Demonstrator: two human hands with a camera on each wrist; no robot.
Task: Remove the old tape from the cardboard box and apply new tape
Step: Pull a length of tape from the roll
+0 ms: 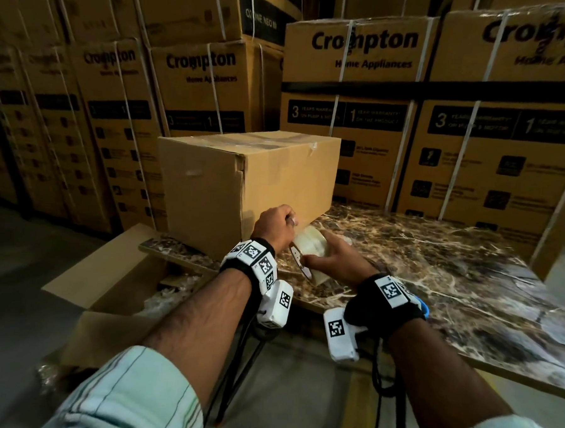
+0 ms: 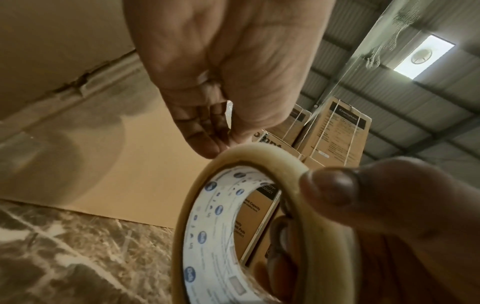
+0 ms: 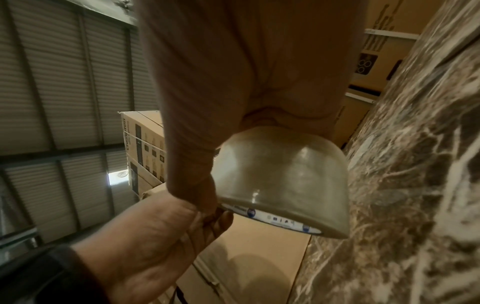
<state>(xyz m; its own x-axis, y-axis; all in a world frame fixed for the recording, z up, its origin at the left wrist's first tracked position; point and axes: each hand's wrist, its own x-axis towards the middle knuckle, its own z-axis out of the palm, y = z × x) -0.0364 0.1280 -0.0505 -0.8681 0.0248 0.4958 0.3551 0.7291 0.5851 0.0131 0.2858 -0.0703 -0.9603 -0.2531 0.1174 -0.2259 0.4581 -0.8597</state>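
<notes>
A plain brown cardboard box [image 1: 243, 179] stands on the marble table [image 1: 451, 271], with old clear tape [image 1: 265, 141] along its top seam. In front of the box's near corner my right hand [image 1: 334, 259] grips a roll of clear tape [image 1: 309, 244], thumb on its rim. The roll [image 2: 207, 226] shows a white printed core in the left wrist view. My left hand [image 1: 274, 221] is right beside the roll, its fingers curled round a thin metal tool [image 1: 300, 260] that looks like scissors. The right wrist view shows the roll [image 3: 283, 181] under my right palm [image 3: 246, 61].
Tall stacks of strapped Crompton cartons [image 1: 361, 119] wall in the back and left. An open carton with plastic wrap [image 1: 107, 286] sits on the floor left of the table. Bare marble stretches to the right of my hands.
</notes>
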